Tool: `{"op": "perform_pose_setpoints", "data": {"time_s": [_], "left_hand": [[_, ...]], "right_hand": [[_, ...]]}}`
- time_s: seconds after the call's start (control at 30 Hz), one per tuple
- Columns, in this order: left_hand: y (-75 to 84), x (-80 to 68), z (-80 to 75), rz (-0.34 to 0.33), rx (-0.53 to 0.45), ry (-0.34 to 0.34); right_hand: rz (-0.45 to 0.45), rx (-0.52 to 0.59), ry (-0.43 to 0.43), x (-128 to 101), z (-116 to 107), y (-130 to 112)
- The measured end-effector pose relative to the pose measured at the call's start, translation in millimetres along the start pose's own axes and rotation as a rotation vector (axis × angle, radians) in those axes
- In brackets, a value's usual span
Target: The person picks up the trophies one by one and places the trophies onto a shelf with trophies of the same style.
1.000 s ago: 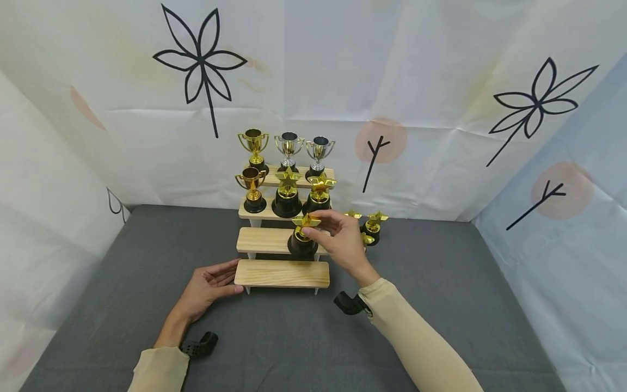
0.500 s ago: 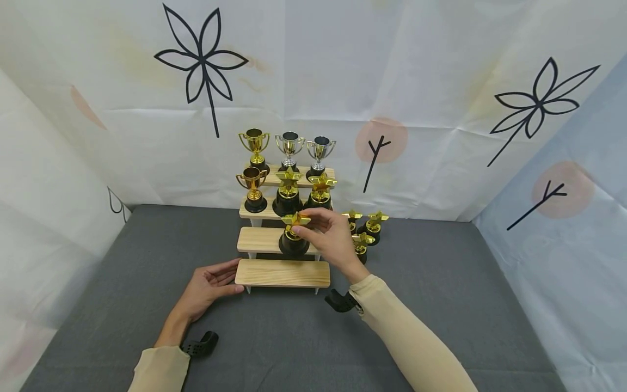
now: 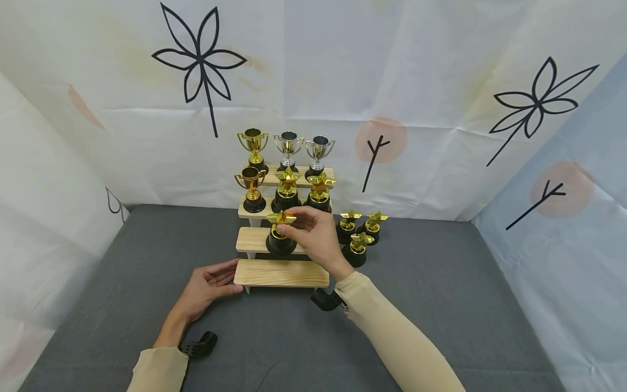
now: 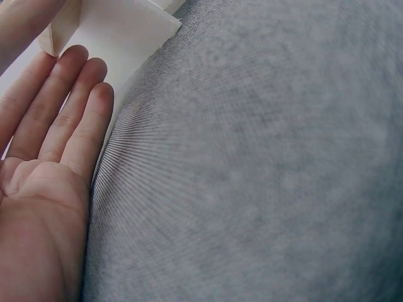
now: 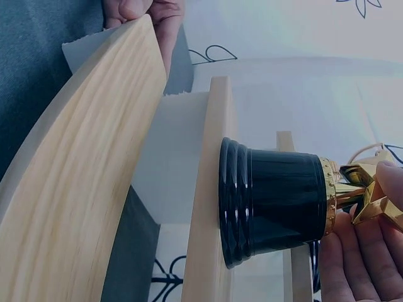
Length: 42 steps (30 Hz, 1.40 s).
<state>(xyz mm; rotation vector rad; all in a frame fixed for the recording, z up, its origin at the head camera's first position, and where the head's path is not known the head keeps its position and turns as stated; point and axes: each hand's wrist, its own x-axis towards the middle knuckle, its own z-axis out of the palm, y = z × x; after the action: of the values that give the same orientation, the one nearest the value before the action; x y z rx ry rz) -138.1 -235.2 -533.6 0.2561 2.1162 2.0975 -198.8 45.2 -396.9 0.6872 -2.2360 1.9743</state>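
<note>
Grey cloth table surface point(image 3: 441, 305) spread beneath all items; white backdrop point(image 3: 343, 65) printed with black leaf outlines and pink discs behind. No brand, label or legible writing seen on any item.

Four-step wooden riser point(image 3: 281, 273) standing at centre, lowest step bare. Top step loaded with one gold cup trophy point(image 3: 253, 148) and two silver cup trophies point(image 3: 288, 150). Next step down carrying a bronze-toned cup trophy point(image 3: 252, 188) and two gold star trophies on black bases point(image 3: 286, 191).

Three small star trophies point(image 3: 358, 239) grouped on the cloth just right of the riser, upright.

Star trophy point(image 3: 280, 234) positioned upright on the second step from the bottom, near its middle; black ribbed base seated flat on the wood in the right wrist view point(image 5: 271, 201).

Right hand point(image 3: 315, 237) pinching the gold star top of that trophy, fingertips point(image 5: 390, 179) curled onto the star. Beige sleeve point(image 3: 392, 337) and black wrist mount point(image 3: 323, 299) trailing behind.

Left hand point(image 3: 208, 286) resting palm-inward on the cloth, fingers straight and together, tips touching the left end of the lowest step; same flat, unclenched posture confirmed in the left wrist view point(image 4: 50, 157), with the riser's white leg just above the fingertips.
</note>
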Motion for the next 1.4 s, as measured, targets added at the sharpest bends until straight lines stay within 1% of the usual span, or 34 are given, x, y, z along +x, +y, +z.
{"op": "perform_pose_setpoints", "data": {"time_s": [0.2, 0.47, 0.73, 0.97, 1.27, 1.4], "left_hand": [[-0.2, -0.2, -0.4, -0.003, 0.007, -0.001], [-0.4, 0.2, -0.5, 0.001, 0.004, -0.004], [-0.5, -0.1, -0.7, 0.0, 0.011, -0.005], [0.5, -0.1, -0.2, 0.001, 0.008, -0.006], [-0.7, -1.3, -0.5, 0.023, 0.009, -0.013], [-1.2, -1.3, -0.7, 0.031, 0.013, -0.015]], "right_hand": [[0.019, 0.012, -0.001, 3, 10, 0], [0.009, 0.007, -0.01, 7, 20, -1], [0.026, -0.001, -0.024, 10, 30, -4], [0.008, 0.003, -0.027, 13, 36, -3], [0.028, 0.001, -0.029, 15, 42, -2], [0.02, 0.004, -0.031, 16, 44, -2]]}}
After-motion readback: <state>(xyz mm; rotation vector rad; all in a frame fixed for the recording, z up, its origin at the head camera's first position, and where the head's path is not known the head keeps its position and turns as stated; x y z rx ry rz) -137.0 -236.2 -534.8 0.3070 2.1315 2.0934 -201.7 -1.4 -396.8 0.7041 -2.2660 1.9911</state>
